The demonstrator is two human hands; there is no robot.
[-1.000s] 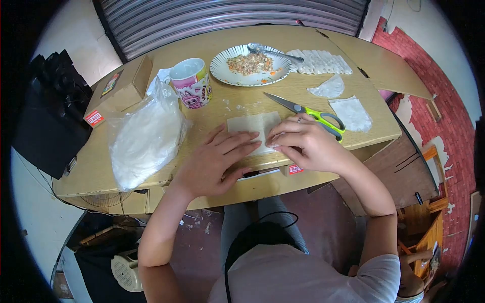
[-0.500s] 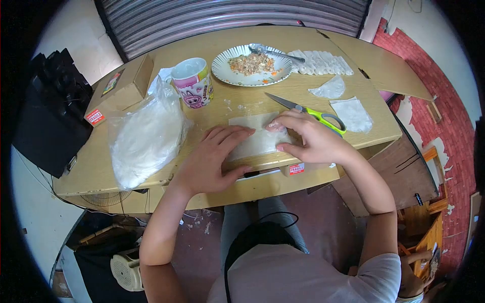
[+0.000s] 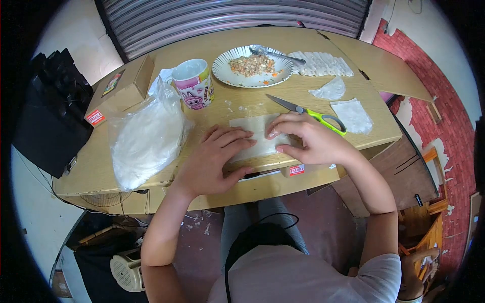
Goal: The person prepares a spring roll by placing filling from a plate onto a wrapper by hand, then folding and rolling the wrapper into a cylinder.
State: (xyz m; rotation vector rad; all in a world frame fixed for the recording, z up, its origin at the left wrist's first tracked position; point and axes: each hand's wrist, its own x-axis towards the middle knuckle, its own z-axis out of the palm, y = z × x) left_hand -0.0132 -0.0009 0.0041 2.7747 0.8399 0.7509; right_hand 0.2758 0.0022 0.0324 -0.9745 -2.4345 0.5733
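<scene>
A pale, thin wrapper sheet (image 3: 256,127) lies flat near the table's front edge. My left hand (image 3: 217,154) rests on its left end, fingers apart. Over its right end, my right hand (image 3: 312,139) is curled, fingertips down on the sheet; what lies beneath those fingers is hidden. Just behind this hand are scissors (image 3: 324,120) with green handles. A paper plate (image 3: 226,74) holds chopped filling (image 3: 252,64) and a spoon (image 3: 279,54). To its right is a row of white rolls (image 3: 322,64).
A plastic bag of white wrappers (image 3: 146,141) lies at the left, beside a mug (image 3: 193,85) and a cardboard box (image 3: 119,86). At the right are a folded wrapper piece (image 3: 331,89) and square sheets (image 3: 352,115). Another person's hand (image 3: 422,257) shows at the lower right.
My right hand's fingers have curled further down over the sheet, and the filling that was visible at the fingertips is now mostly hidden. My left hand has barely moved.
</scene>
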